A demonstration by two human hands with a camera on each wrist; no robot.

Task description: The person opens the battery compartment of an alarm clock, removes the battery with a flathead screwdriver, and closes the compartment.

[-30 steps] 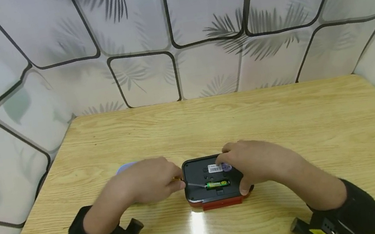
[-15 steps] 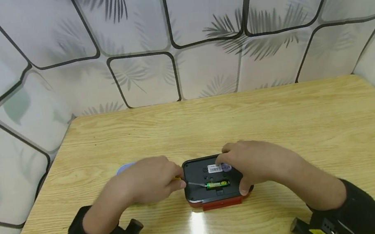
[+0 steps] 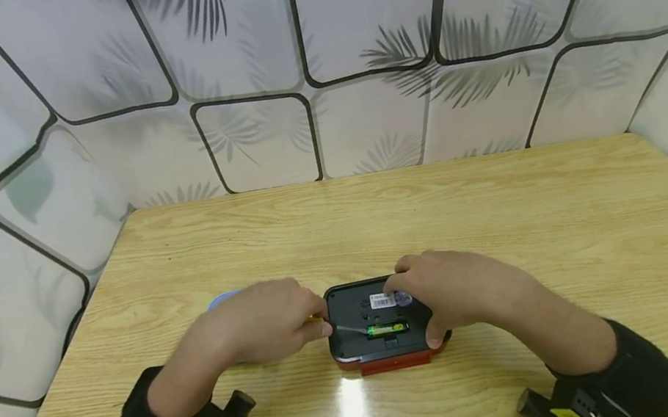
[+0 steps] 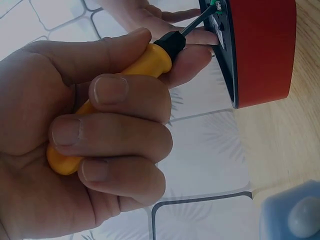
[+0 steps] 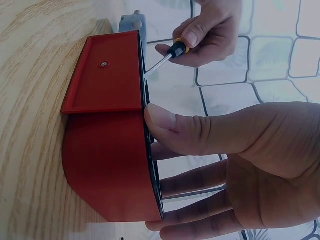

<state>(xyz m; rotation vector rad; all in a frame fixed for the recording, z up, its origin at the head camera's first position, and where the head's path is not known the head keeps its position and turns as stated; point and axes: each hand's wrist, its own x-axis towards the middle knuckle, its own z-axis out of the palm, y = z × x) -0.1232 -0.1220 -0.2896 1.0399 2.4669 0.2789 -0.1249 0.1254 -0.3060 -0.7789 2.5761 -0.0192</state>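
Unmoved left grip (image 4: 112,132) snug round screwdriver (image 4: 151,62)

The red box (image 3: 344,303) lies with its black face up, bearing a white barcode label, the right hand (image 3: 448,285) holding its right side, thumb on the near edge. A green battery (image 3: 387,329) lies lengthwise in a narrow slot in that face. The screwdriver (image 4: 146,65), yellow-handled with a black collar and thin metal shaft, is gripped in the left hand (image 3: 273,321), slanting down to the battery's left end.
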